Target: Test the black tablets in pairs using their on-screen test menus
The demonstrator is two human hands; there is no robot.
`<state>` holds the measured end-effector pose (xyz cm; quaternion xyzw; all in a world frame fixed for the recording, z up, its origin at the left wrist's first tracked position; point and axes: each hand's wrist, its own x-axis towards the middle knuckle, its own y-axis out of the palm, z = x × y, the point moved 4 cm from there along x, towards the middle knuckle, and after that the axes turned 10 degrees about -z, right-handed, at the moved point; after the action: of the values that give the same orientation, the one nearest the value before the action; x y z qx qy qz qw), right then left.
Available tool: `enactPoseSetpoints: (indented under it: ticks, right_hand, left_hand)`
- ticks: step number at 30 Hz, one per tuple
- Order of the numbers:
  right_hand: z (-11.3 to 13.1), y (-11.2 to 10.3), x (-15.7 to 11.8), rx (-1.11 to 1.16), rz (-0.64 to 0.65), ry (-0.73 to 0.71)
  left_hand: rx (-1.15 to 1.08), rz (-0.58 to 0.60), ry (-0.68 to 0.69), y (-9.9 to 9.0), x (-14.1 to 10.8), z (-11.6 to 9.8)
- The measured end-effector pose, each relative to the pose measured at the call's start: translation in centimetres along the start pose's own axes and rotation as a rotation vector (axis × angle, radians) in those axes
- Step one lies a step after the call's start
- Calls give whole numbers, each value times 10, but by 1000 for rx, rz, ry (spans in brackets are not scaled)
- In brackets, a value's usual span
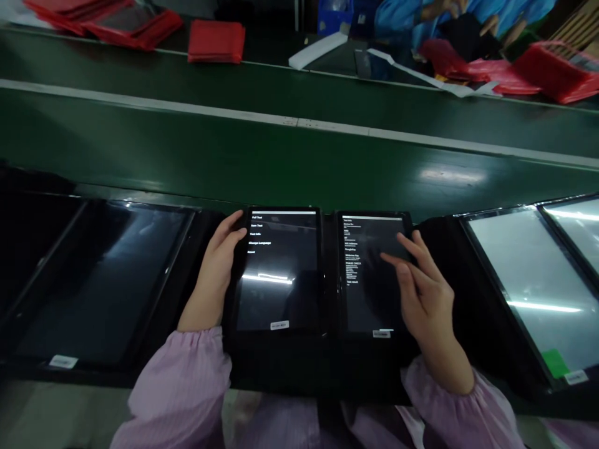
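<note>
My left hand [216,264] is at the left edge of a tablet [281,299], its thumb on the bezel and a finger by the upper corner. That tablet's lit black screen shows a short menu in white text, including "Test Info" and "Change Language". Over the right side of a second tablet [362,305] is my right hand [425,287], holding nothing, with its fingers apart and a fingertip over the screen. Small lines of white text run down the left of this screen. Each tablet bears a small white label at its lower edge.
A dark-screened tablet [93,280] lies to the left. To the right is a tablet [538,274] with a pale screen and a green sticker. A green bench [234,153] runs behind. Red packets [216,42] lie across it, near a co-worker's blue sleeve [397,22].
</note>
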<state>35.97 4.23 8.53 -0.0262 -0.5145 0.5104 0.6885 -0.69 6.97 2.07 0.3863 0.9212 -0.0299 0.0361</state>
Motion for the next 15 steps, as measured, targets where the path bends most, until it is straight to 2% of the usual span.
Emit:
enactPoseSetpoints:
  ticks: [2,6,10,12,15]
  right_hand:
    - [2,9,-2,37,61,-24]
    - [10,25,-5,80,191,-100]
    - [17,35,-4,87,304,-199]
    - [16,35,-3,63,295,-218]
    - [8,28,0,-4,187,-191]
  left_hand:
    - [-4,-2,-20,0,-1,2]
    - [-18,-39,41,2,1,6]
    - [-13,-27,52,1,2,9]
    - [9,-10,67,1,2,9]
    - [41,8,107,-1,2,6]
